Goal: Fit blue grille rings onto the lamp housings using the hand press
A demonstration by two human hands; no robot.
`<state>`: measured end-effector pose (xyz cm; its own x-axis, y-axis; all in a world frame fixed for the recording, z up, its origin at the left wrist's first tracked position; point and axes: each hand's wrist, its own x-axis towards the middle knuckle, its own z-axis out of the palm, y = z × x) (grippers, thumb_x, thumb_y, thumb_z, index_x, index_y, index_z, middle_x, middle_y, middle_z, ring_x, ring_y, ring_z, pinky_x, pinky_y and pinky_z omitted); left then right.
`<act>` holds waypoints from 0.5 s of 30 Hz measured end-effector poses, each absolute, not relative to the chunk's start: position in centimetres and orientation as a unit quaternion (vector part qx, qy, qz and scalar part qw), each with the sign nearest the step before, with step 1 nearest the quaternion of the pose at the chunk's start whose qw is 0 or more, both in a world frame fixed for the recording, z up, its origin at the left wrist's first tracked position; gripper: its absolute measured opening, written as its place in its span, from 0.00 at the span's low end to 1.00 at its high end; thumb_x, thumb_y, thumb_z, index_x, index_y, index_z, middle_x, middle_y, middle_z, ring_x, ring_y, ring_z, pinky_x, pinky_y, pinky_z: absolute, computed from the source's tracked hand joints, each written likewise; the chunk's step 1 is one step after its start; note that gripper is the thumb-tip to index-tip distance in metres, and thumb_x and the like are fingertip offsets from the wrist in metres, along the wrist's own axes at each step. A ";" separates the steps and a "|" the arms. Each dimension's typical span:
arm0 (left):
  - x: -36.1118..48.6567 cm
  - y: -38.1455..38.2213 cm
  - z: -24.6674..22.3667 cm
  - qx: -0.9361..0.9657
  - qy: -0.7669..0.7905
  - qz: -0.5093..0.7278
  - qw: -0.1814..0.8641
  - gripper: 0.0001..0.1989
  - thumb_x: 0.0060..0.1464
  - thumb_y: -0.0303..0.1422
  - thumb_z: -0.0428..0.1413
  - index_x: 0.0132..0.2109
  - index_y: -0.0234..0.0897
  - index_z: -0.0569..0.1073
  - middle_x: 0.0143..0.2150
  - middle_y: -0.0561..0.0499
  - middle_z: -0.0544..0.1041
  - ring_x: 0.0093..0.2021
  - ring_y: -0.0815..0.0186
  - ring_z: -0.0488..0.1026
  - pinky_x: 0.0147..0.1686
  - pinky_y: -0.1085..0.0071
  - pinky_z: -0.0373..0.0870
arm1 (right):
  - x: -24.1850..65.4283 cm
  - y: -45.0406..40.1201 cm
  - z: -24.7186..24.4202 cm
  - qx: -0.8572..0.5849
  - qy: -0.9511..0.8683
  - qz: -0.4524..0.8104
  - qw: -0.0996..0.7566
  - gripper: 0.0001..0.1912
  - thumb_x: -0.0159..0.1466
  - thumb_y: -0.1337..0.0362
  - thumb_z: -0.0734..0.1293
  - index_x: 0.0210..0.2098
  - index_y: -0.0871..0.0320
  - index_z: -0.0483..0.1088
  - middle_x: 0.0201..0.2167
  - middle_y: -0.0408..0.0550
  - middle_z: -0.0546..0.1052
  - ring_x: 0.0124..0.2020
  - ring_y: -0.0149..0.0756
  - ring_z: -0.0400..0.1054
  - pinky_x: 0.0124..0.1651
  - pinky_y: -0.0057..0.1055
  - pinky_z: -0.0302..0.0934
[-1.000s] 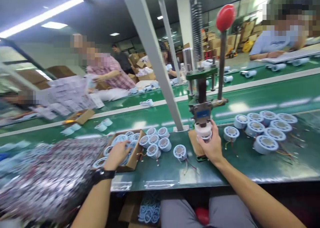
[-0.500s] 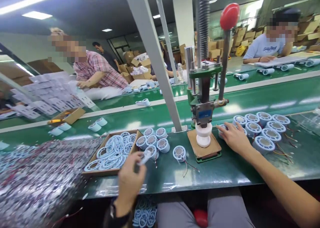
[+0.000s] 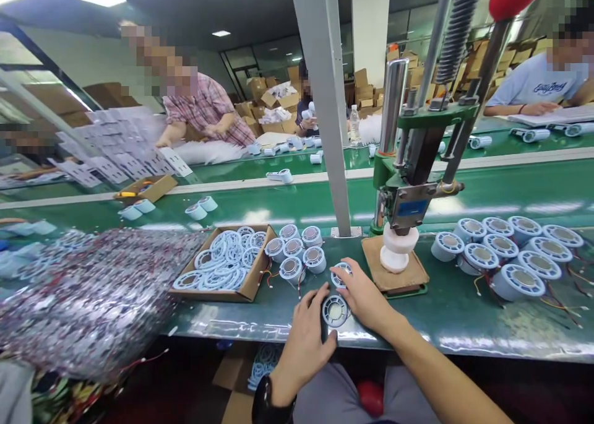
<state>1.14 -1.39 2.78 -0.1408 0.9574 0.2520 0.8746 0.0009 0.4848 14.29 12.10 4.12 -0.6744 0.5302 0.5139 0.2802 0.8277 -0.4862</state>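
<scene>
My left hand [image 3: 306,328], wearing a dark wristband, is closed by thumb and fingers around a round slotted cover [image 3: 335,311] with a pale centre. Just beyond it, the fingers of my right hand [image 3: 366,297] grip a light blue round housing [image 3: 341,275] with a grey disc on top. My right hand partly hides that housing. Left of my hands stands a cluster of similar housings [image 3: 292,266] with thin wires. An open cardboard box [image 3: 253,281] holds many light blue slotted rings [image 3: 227,260].
A hand press [image 3: 411,207] with a red-knobbed lever and white round tooling stands right of my hands. More housings [image 3: 520,281] sit farther right. Bagged wired parts [image 3: 106,300] cover the left side. A grey post [image 3: 331,133] rises behind; people sit across the green conveyor [image 3: 260,207].
My right hand has moved left from beside the press to the single housing. My left hand has moved right with the light piece, close to my right hand. The view has shifted left.
</scene>
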 end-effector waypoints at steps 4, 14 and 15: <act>2.0 -0.6 2.3 0.605 0.737 0.297 0.062 0.38 0.50 0.30 0.63 0.67 0.33 0.61 0.61 0.33 0.73 0.61 0.41 0.67 0.59 0.39 0.65 | 17.9 11.8 4.1 -0.225 -0.886 0.197 0.355 0.21 0.68 0.71 0.62 0.59 0.58 0.68 0.59 0.61 0.71 0.60 0.46 0.71 0.59 0.42 0.72; 2.4 -0.2 2.8 0.491 0.744 0.430 0.145 0.36 0.47 0.31 0.66 0.64 0.34 0.69 0.62 0.35 0.73 0.64 0.39 0.62 0.65 0.37 0.53 | 21.6 7.5 2.0 -0.284 -0.836 0.221 0.414 0.19 0.66 0.67 0.67 0.57 0.55 0.70 0.54 0.56 0.77 0.54 0.44 0.76 0.52 0.35 0.75; 2.6 0.0 2.8 0.459 0.740 0.463 0.165 0.32 0.46 0.31 0.66 0.60 0.34 0.73 0.58 0.36 0.76 0.62 0.40 0.64 0.65 0.38 0.52 | 21.3 7.5 1.7 -0.289 -0.837 0.217 0.412 0.20 0.66 0.67 0.67 0.57 0.55 0.70 0.54 0.56 0.77 0.54 0.45 0.76 0.52 0.36 0.75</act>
<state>2.57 0.03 2.82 -0.5244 0.8320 0.1810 0.5260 0.1494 0.8373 21.34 7.46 1.74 -0.4935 0.6618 0.5643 0.3046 0.7393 -0.6006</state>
